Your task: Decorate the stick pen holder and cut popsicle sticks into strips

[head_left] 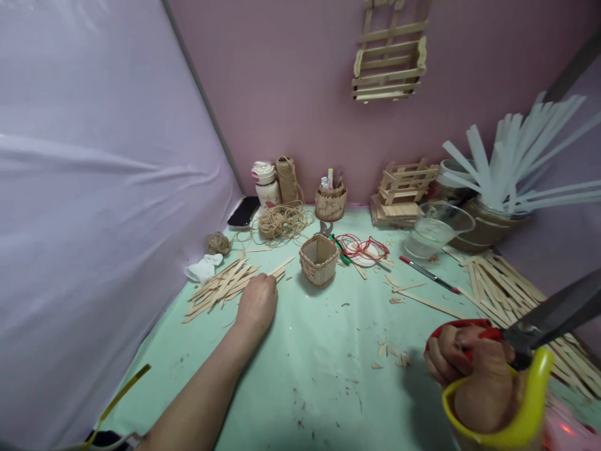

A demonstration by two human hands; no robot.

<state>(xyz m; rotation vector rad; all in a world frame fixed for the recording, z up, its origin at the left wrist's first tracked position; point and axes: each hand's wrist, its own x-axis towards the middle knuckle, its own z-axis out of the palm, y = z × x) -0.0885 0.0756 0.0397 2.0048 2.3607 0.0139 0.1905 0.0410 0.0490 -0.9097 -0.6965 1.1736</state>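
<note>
My left hand (258, 302) rests at the right end of a loose pile of thin wooden sticks (220, 289), fingers curled round a few light stick ends. In my right hand (469, 363), at the lower right, is a pair of scissors (530, 329) with red and yellow handles, its dark blades pointing right. A small square wooden basket (319, 272) stands upright on the green table between the hands, touched by neither.
Twine (282, 220), a phone (243, 212) and a bottle (265, 186) are at the back left. Red cord (360, 246), a pen (429, 274), a clear bowl (429, 235) and more sticks (502, 288) lie to the right. A wooden rack (389, 62) hangs on the wall.
</note>
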